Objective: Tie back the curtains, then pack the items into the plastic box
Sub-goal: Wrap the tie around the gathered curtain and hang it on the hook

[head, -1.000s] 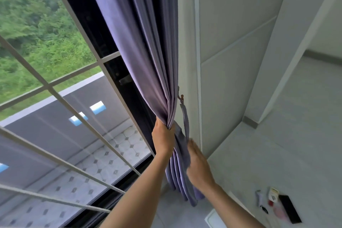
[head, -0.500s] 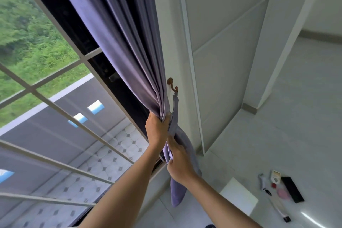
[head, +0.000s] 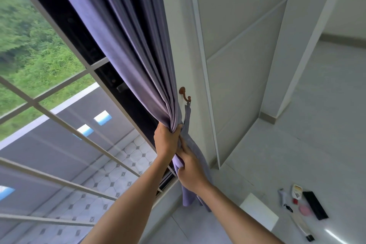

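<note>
The left hand grips the gathered folds of the long purple fabric curtain, fingers curled round the bunch just below the small brown wall hook. The right hand, directly beneath and touching the left, pinches the narrow purple fabric tieback strap, whose upper end hangs from the hook while its loose end trails down behind the wrist. The strap does not yet appear to encircle the curtain, so the tie-back step is judged to be in progress, not complete. Packing has not begun: on the pale grey floor, well apart from the hands, lies a cluster of small items, including a flat black rectangular case, a round pink disc, a white rectangular packet and a long pale-handled brush. A flat white rectangular piece, possibly the lid or the plastic box itself, lies near them; which it is cannot be told. To the left, a barred window overlooks a grey roof and green trees; to the right stand white panelled walls.
</note>
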Motion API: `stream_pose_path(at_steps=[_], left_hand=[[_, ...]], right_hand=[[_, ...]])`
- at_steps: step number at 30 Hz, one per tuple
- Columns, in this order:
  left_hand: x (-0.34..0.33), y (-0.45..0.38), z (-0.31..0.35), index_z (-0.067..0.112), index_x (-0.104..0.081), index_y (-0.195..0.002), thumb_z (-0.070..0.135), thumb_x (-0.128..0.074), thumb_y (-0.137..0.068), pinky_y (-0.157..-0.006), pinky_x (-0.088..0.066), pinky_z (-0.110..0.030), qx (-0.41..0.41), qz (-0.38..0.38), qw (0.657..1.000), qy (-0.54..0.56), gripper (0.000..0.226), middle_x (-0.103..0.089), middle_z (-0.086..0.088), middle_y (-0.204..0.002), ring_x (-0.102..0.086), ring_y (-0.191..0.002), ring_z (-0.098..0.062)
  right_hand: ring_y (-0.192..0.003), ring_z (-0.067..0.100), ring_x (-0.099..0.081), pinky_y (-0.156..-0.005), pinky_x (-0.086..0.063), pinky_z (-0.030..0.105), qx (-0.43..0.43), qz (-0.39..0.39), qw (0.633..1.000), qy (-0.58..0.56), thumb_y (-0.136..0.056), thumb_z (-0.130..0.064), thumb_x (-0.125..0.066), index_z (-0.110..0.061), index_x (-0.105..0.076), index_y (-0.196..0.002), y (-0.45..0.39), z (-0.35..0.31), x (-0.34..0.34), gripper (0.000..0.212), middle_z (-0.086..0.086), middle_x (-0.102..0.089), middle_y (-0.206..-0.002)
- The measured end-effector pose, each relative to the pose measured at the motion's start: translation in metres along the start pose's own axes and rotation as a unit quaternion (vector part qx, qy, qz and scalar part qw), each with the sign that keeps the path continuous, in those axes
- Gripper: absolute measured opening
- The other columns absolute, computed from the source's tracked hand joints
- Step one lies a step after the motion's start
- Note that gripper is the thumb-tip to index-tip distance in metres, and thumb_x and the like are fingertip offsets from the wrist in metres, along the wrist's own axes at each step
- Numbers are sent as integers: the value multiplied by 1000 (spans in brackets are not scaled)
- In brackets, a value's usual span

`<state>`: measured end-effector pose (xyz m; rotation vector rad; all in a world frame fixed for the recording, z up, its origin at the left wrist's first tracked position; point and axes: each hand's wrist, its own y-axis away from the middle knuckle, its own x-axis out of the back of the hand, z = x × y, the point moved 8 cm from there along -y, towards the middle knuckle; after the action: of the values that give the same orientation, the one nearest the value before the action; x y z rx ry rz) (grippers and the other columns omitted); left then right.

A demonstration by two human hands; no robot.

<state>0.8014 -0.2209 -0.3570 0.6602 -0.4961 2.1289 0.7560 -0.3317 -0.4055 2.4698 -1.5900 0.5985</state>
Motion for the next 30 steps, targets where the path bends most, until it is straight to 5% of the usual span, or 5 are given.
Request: stream_pose_path(at_steps=[9,16,21,25,30], left_hand=[[4,-6,4,9,-57,-79,31,-74,-75,-48,-32,-11,-1,-40,999,-24,28,-54,8,-67,-53,-60,-6],[3,-10,15,8,-58,-84,16,-72,-69,-43,-36,-10,-33,-111,989,-87,22,-55,7,-69,-52,-59,-7],[3,-14,16,14,-56,-75,15,-69,-74,-44,-31,-12,-39,-124,981,-147,13,-45,12,-69,-45,-61,-8],[6,-19,12,14,-55,-73,26,-72,-77,-49,-32,-19,-36,-117,984,-131,21,-49,9,-66,-45,-57,-7],[6,-23,4,5,-64,-79,20,-70,-74,-54,-43,-25,-29,-133,979,-149,17,-58,0,-67,-54,-66,-19]], right_hand=[[-117,-7,-44,-81,-26,-12,-76,-57,991,-91,-93,-2,-47,-22,-42,-139,-4,2,-1,50,-15,-54,-126],[-106,23,-55,-90,-50,38,-74,-64,992,-85,-75,-3,-49,-18,-51,-107,-4,4,-13,35,5,-60,-106],[-85,13,-60,-78,-49,27,-115,11,966,-232,-86,0,-46,-13,-58,-93,-7,2,-5,19,0,-63,-85],[-97,17,-66,-90,-53,33,-172,158,936,-264,-91,-3,-50,-8,-60,-110,-19,27,7,22,5,-70,-99],[-113,22,-60,-101,-48,38,-117,128,976,-129,-80,-31,-70,-7,-54,-127,-41,35,2,55,11,-62,-122]])
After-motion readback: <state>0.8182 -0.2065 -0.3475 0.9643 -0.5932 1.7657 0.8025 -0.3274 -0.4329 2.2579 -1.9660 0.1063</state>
